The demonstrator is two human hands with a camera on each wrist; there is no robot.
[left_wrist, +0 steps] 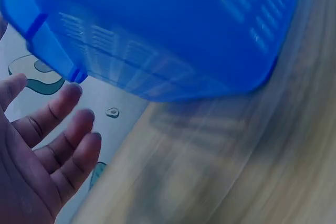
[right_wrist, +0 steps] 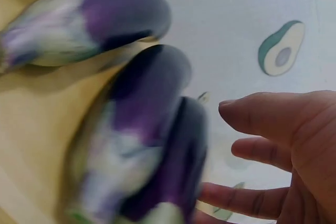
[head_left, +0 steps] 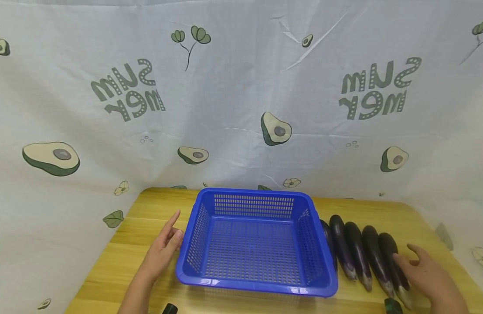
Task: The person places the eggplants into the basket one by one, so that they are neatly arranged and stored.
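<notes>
Right grip is loose, fingers spread, holding nothing; it's right at the outermost eggplant, but we can't confirm contact. Left grip is also relaxed with nothing in it, just beside the left wall of the blue basket. For a good pick-up, we'd set thumb and fingers on opposite sides of the thick middle, squeeze gently (glossy skin, probably slick), and lift straight up so the neighbours don't roll. Left could steady the basket rim if it gets bumped. We see 1 container: the basket, upright on the counter, nothing inside, slotted floor showing. All 5 eggplants lie outside it in a row on its right, the nearest partly hidden by the rim. Printed cloth behind.
</notes>
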